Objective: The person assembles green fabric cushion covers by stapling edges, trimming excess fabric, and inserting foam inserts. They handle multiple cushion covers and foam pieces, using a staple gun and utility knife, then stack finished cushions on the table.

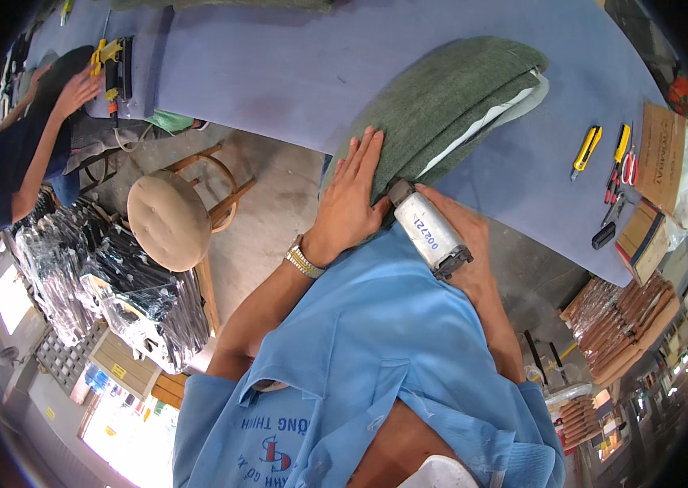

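A dark green fabric cushion (441,106) with a curved outline lies across the table edge in front of me. A white strip of lining shows along its open right-hand seam. My left hand (350,191) rests flat on the cushion's near left part, fingers stretched out. My right hand (466,236) is wrapped round a silver staple gun (427,231) with dark ends. Its nose meets the cushion's near edge, close to my left thumb. The tool's body covers part of my right fingers.
The blue-grey table (279,65) holds a yellow cutter (586,152), scissors (629,167) and a cardboard box (659,154) at right. At left, a co-worker's hand (80,89) is beside another staple gun (116,69). A round stool (169,220) and plastic-wrapped stacks (108,272) stand left.
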